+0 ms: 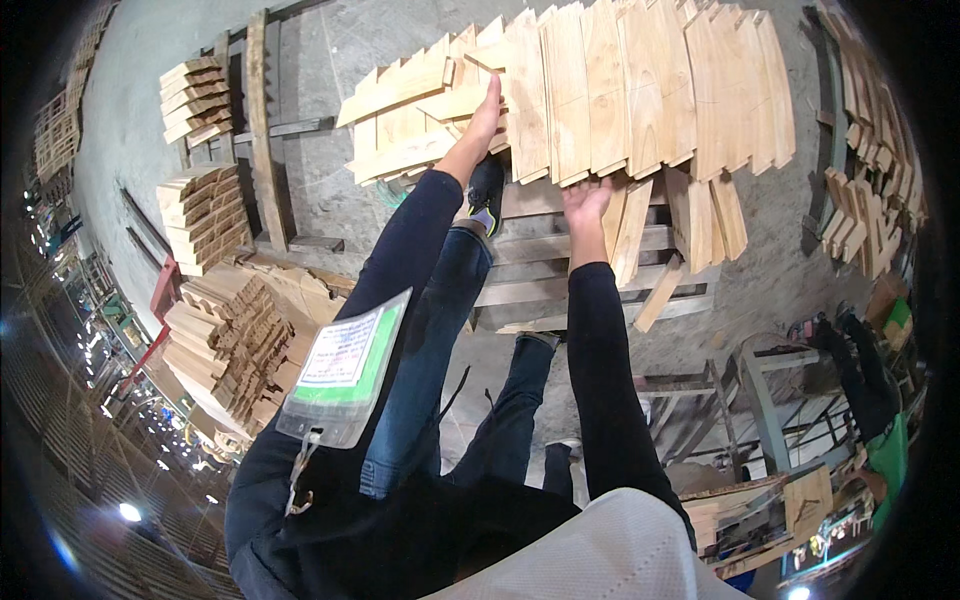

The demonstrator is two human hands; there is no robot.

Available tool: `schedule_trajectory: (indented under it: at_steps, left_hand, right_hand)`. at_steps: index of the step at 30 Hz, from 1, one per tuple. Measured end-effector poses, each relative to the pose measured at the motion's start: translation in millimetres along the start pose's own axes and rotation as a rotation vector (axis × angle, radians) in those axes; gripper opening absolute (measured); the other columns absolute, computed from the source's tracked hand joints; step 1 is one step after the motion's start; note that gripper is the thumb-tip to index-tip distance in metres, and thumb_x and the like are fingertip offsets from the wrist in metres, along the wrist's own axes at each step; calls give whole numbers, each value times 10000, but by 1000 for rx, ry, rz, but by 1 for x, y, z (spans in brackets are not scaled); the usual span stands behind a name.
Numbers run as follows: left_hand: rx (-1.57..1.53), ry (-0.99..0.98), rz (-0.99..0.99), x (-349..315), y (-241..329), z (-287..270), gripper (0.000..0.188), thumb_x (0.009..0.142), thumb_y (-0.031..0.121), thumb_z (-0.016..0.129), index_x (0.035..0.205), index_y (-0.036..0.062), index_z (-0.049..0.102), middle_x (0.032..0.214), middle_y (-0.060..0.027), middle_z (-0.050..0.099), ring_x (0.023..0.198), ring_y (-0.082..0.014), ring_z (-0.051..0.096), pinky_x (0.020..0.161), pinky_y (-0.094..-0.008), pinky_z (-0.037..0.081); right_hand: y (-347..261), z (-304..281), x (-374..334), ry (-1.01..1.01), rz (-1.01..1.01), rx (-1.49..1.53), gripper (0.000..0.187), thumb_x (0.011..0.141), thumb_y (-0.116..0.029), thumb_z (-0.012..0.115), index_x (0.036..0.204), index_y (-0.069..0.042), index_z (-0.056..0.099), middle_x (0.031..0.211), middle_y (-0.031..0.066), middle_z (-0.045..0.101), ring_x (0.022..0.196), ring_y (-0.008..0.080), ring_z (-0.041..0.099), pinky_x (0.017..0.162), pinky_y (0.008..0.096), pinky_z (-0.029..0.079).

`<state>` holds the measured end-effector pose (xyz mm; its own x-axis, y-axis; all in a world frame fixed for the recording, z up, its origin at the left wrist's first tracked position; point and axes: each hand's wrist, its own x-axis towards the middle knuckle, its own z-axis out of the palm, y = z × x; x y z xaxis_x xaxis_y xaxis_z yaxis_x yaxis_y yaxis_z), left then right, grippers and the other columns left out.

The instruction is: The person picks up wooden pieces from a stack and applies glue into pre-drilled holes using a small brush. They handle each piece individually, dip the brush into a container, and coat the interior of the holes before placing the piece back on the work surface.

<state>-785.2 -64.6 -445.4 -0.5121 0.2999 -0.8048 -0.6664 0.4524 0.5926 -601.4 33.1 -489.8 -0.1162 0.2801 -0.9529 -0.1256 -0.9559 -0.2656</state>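
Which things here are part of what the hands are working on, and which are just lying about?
In hand:
left hand on the laid-out row of wooden boards
right hand at the boards' lower edge
pallet frame underneath

Lying about:
stacked boards
smaller board stacks
badge pouch

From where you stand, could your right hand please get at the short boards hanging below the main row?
Probably yes: the right hand already sits at the lower edge of the row, beside the short boards, with nothing between them.
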Motion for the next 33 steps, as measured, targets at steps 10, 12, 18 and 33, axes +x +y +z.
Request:
schedule_trajectory:
  at_steps: [10, 12, 18, 33]
  left_hand:
    - [-395, -56, -94, 61, -32, 14, 755, 935, 640, 230, 1429, 78, 329, 1410, -116, 439, 1270, -260, 447, 1033, -406, 388]
    - [-453, 4, -105, 58, -29, 16, 771, 926, 630, 305, 1375, 8, 376, 1304, -161, 515, 1186, -266, 521, 967, -410, 452]
    - [-380, -98, -69, 47, -8, -7, 712, 940, 595, 309, 1376, 39, 396, 1297, -145, 539, 1165, -247, 550, 969, -409, 454]
    - [-172, -147, -110, 25, 14, -18, 747, 934, 626, 210, 1437, 85, 321, 1417, -125, 432, 1267, -248, 464, 1021, -388, 411]
  right_hand:
    - [-18, 14, 45, -262, -163, 6, 576, 952, -495, 333, 1389, -125, 395, 1387, 72, 472, 1238, 281, 487, 1018, 464, 425]
    - [-14, 5, 47, -155, -135, -76, 559, 956, -480, 341, 1382, -123, 401, 1381, 67, 478, 1217, 276, 506, 1003, 451, 441]
    - [35, -36, 60, -163, 61, -174, 479, 942, -371, 466, 1355, -131, 434, 1310, 41, 533, 1160, 242, 539, 956, 412, 458]
    - [-37, 59, 39, -481, 126, -682, 779, 942, -618, 291, 1464, -42, 244, 1441, 105, 396, 1300, 241, 417, 1045, 361, 377]
